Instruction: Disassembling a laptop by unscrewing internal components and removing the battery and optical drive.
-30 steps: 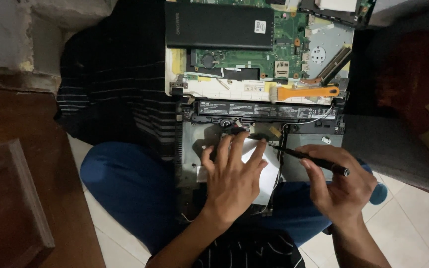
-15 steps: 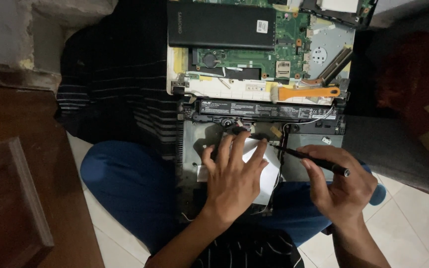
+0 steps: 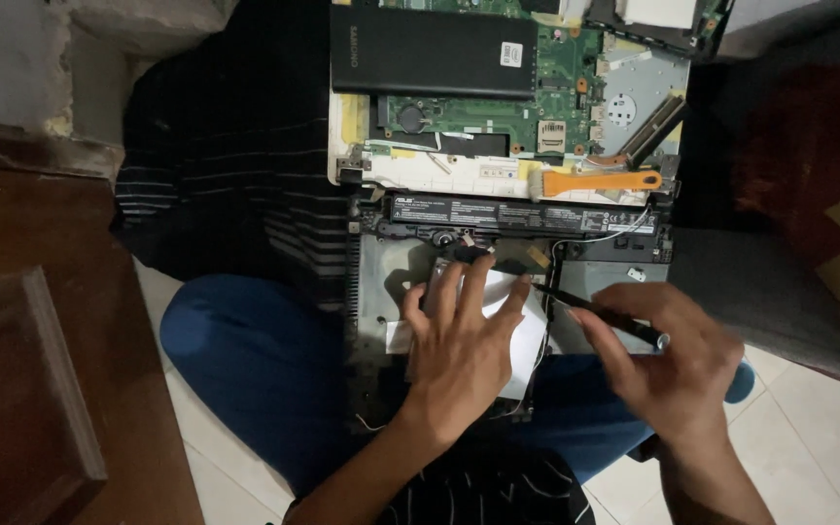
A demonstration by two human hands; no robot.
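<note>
My left hand [image 3: 464,355] lies spread flat on the thin white sheet [image 3: 522,326] over the open laptop base [image 3: 381,292]; it seems light and bendable. My right hand [image 3: 673,365] pinches a slim black screwdriver [image 3: 600,313] just beside it.

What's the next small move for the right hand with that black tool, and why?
Probably ease the black tool's tip a little further toward the edge of the white sheet. The right hand holds it angled at that edge, while the left hand lies flat on the sheet, pinning it to the open laptop base.
</note>
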